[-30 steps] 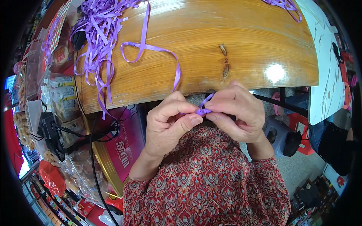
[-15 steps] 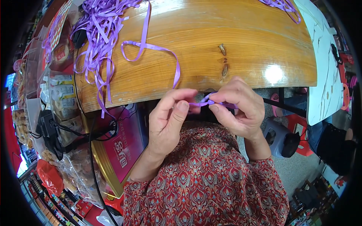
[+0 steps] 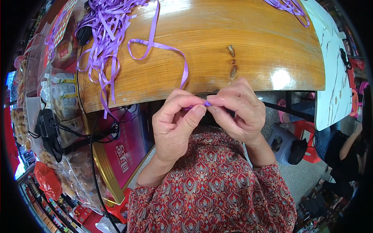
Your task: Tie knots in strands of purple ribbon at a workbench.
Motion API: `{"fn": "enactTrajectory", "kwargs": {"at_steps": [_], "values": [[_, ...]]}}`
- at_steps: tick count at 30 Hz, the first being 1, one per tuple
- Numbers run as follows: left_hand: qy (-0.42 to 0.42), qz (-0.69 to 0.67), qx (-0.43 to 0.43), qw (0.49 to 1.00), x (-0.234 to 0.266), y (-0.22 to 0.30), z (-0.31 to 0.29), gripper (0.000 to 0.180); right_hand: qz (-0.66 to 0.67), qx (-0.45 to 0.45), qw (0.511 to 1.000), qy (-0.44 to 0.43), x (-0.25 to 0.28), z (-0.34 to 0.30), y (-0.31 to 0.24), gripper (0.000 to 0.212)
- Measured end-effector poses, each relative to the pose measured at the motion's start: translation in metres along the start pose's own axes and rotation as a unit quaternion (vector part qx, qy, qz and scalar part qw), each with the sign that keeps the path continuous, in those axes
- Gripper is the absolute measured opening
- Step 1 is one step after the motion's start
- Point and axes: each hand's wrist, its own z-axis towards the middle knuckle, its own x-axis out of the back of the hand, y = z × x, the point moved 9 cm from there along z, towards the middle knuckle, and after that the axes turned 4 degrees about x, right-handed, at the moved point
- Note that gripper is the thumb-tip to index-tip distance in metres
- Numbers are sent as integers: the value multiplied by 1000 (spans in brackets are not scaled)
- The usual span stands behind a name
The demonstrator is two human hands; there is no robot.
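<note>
My left hand (image 3: 175,126) and my right hand (image 3: 240,112) meet just off the near edge of the wooden table (image 3: 202,50). Between them is a short bit of purple ribbon (image 3: 207,104), pinched by the thumb and forefinger of each hand. Most of this piece is hidden behind my fingers. One long ribbon strand (image 3: 175,49) lies looped on the tabletop and runs down over the edge toward my left hand; whether it is the same piece I cannot tell. A tangled heap of purple ribbons (image 3: 107,35) covers the table's far left corner, with ends hanging over the front.
More purple ribbon (image 3: 289,7) lies at the far right. A white marbled table (image 3: 334,77) adjoins on the right, with a grey stool (image 3: 285,143) below. Packaged goods (image 3: 64,93) and a black cable (image 3: 94,171) are on the left. Another person (image 3: 345,151) is at the right edge.
My hands have come closer together. The left fingers, open and apart from the ribbon's knot before, now pinch it beside the right fingertips. The view has shifted slightly.
</note>
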Motion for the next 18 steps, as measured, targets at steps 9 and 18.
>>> {"fn": "enactTrajectory", "kwargs": {"at_steps": [9,18], "values": [[-21,-60,23,998,-1,-3,-2,15,95,-117,989,15,-7,-13,19,22],[4,116,-37,993,-4,6,-3,19,208,-210,955,30,-13,-29,38,16]]}}
